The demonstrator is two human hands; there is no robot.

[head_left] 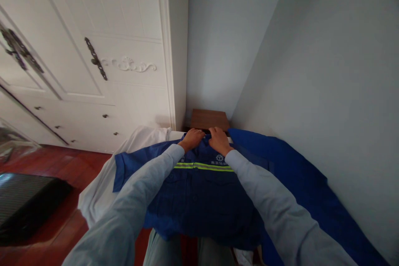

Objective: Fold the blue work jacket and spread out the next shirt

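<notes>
A dark blue work jacket (199, 199) with a yellow-green and silver stripe and white printed lettering is spread out in front of me, its collar pointing away. My left hand (193, 139) has its fingers curled over the left side of the collar. On the collar's right side, my right hand (219, 139) grips the cloth the same way, close beside the left. One short-looking sleeve extends to the left, over a white garment (102, 183). Brighter blue cloth (289, 174) spreads out on the right. Whatever supports the jacket is mostly hidden.
A white wardrobe (137, 104) with dark handles stands at the left, and a grey wall (330, 91) rises at the right. Between them sits a brown wooden surface (209, 119). A black ridged case-like object (31, 203) lies on the reddish wooden floor (84, 162).
</notes>
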